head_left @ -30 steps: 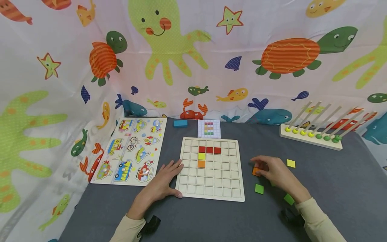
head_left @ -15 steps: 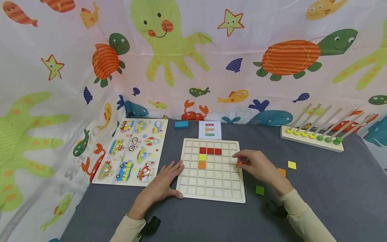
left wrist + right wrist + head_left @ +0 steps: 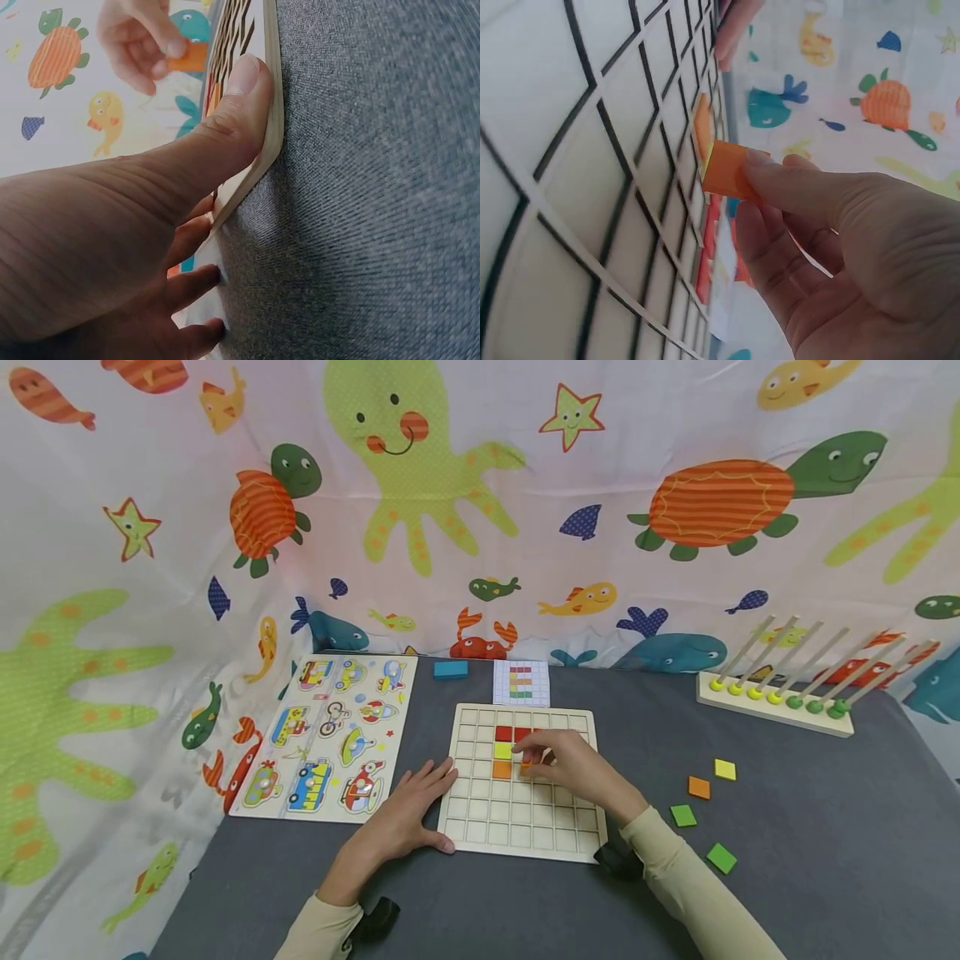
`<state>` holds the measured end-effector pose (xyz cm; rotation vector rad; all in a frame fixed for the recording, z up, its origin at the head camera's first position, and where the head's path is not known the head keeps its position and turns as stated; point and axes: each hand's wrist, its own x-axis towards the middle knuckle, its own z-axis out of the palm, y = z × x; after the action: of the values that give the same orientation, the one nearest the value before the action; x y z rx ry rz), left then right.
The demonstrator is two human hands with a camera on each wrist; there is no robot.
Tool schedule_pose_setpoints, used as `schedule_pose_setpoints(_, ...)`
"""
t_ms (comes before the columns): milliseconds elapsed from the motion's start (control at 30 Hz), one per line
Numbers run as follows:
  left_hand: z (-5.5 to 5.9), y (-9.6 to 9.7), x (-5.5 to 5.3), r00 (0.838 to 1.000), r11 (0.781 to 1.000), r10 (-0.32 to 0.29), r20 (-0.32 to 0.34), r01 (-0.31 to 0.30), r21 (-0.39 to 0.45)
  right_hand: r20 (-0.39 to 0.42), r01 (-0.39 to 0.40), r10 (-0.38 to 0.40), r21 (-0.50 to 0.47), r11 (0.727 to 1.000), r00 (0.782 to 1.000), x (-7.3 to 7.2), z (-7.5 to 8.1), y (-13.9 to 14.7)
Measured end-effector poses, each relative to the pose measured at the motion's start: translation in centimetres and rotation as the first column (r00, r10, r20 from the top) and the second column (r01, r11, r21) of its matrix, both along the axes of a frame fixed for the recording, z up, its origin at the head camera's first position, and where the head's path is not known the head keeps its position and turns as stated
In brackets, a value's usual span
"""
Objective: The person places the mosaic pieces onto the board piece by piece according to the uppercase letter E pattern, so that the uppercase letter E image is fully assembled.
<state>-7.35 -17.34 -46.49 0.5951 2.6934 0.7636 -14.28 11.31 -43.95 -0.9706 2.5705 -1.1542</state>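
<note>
Grid board (image 3: 525, 810) centre; vehicle puzzle (image 3: 330, 735) left; loose tiles (image 3: 701, 814), abacus (image 3: 776, 697) right.

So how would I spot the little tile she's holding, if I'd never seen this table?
Find the pale wooden grid board in the middle of the grey table. Above its centre, the right hand pinches a small orange square tile. Unlike the other coloured tiles, it lies neither in a cell nor loose on the cloth.

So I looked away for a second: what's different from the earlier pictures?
The right hand picked an orange tile off the table and carried it leftward over the grid board, beside the orange tile already placed. The left hand stayed at the board's left edge; the placed tiles are unchanged.
</note>
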Motion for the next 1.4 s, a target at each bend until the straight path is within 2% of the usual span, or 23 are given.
schedule_pose_setpoints(100,-0.1,0.0,0.0,1.0,1.0,0.004,0.002,-0.004,-0.001,0.037,-0.001,0.002,-0.03,1.0,0.999,-0.6,-0.8,-0.6)
schedule_pose_setpoints(267,-0.1,0.0,0.0,1.0,1.0,0.002,0.002,-0.002,-0.002,0.059,0.018,-0.017,-0.016,1.0,0.998,-0.9,-1.7,-1.1)
schedule_pose_setpoints(633,0.1,0.1,-0.1,1.0,1.0,-0.003,0.0,0.003,0.001,0.063,0.074,-0.078,0.072,0.995,0.995,-0.5,-1.5,-1.7)
schedule_pose_setpoints(767,0.0,0.2,-0.1,1.0,1.0,0.002,0.004,-0.002,-0.005,0.064,0.07,-0.076,0.094,0.993,0.995,-0.3,-1.4,-1.7)
schedule_pose_setpoints(900,-0.1,0.3,-0.2,1.0,1.0,0.004,0.007,-0.004,-0.006,0.079,0.034,-0.042,0.098,0.995,0.996,-0.2,-0.9,-1.4)
schedule_pose_setpoints(1067,-0.2,0.3,-0.1,1.0,1.0,-0.006,0.006,0.005,0.006,0.102,0.031,-0.039,0.081,0.996,0.994,0.3,0.1,0.5)
schedule_pose_setpoints(1300,-0.2,0.1,0.0,1.0,1.0,0.004,0.003,-0.004,0.003,0.055,0.126,-0.133,0.113,0.986,0.99,0.3,0.6,5.4)
schedule_pose_setpoints(1400,-0.1,0.0,0.0,1.0,1.0,-0.003,0.001,0.003,0.004,0.019,0.183,-0.187,0.141,0.973,0.982,0.7,0.8,8.0)
